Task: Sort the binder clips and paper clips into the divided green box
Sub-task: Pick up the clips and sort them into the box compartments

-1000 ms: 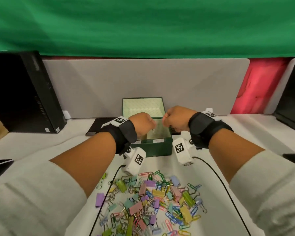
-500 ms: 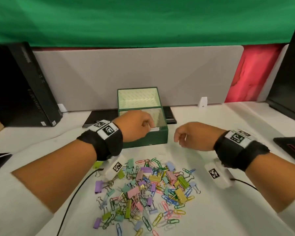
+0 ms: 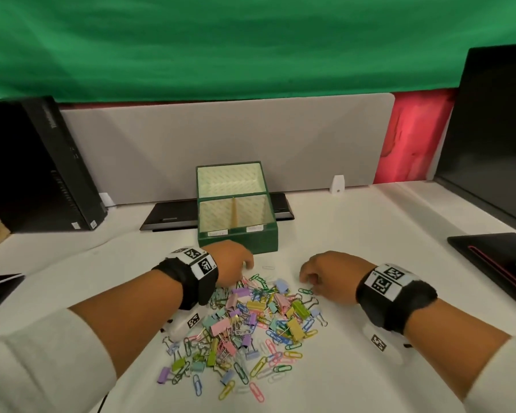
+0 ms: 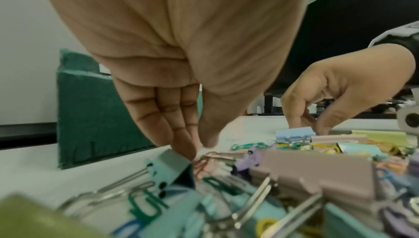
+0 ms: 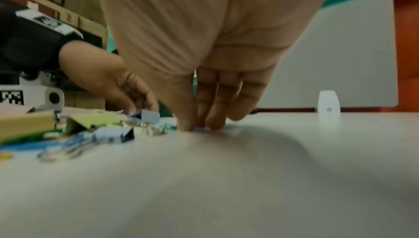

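The divided green box stands open at the back centre, its two front compartments showing only lining. A heap of pastel binder clips and coloured paper clips lies in front of it. My left hand is at the heap's far left edge. In the left wrist view, the left hand reaches down with straight fingers onto a pink paper clip, thumb slightly apart. At the heap's far right edge, my right hand is lowered to the table. In the right wrist view, the right hand pinches a small blue paper clip against the table.
A black computer tower stands at the left and a dark monitor at the right. A flat black device lies behind the box, a black pad at the right edge. A small white block sits by the grey partition.
Both hands have come back from over the green box and dropped to the far edge of the clip heap, left hand to its left side, right hand to its right.
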A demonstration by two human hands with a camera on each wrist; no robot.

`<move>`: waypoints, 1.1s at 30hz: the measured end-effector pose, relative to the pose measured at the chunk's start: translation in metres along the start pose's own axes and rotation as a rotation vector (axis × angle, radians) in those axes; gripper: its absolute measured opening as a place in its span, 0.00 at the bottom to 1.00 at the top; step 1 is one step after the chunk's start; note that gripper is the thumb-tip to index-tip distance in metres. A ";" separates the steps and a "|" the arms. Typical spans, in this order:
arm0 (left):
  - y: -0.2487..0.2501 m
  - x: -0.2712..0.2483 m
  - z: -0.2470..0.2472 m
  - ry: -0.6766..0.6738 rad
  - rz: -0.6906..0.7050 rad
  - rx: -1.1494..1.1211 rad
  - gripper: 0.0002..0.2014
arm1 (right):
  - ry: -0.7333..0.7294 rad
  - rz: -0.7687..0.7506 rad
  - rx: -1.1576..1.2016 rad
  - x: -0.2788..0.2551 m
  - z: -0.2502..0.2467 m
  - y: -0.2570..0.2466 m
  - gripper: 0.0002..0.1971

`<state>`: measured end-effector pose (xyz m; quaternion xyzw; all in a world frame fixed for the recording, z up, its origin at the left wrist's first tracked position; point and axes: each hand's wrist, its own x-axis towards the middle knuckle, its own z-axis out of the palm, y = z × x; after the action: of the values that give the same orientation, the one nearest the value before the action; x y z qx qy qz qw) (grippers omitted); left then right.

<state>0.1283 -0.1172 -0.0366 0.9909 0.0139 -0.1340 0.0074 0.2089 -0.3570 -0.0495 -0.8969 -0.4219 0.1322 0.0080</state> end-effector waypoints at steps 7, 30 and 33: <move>-0.003 -0.009 -0.004 -0.020 0.035 -0.029 0.18 | 0.049 0.055 -0.007 0.004 0.005 0.000 0.09; 0.009 0.003 0.002 -0.012 0.176 0.079 0.19 | 0.170 0.023 0.076 0.009 -0.002 -0.004 0.07; 0.012 0.008 0.003 0.007 0.165 0.085 0.14 | 0.190 -0.005 0.034 0.021 -0.004 -0.010 0.10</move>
<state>0.1352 -0.1290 -0.0414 0.9885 -0.0736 -0.1298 -0.0237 0.2151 -0.3348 -0.0490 -0.9041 -0.4191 0.0537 0.0636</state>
